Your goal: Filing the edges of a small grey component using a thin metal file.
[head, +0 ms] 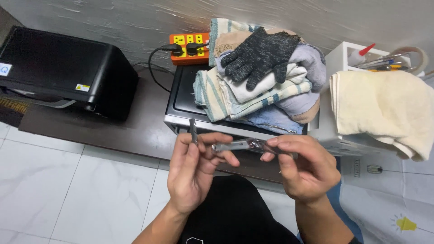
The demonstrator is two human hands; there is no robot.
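- A glossy black box-shaped printer [58, 68] is seen at far left on the dark brown worktop [135, 131].
- A heap of striped and plain folded cloths [257, 97], topped by a dark knitted glove [260, 54], is stacked on a black-topped appliance [185, 101].
- A cream towel [384, 108] is draped over a white rack at right.
- The left hand [192, 174] is closed, fingertips pinched on a thin upright metal lever.
- The right hand [303, 167] is closed on a small silver metal nail clipper [242, 145], held level between both hands.
- Handling judged: light, rigid, smooth, likely slippery; best pinched across the flat sides.
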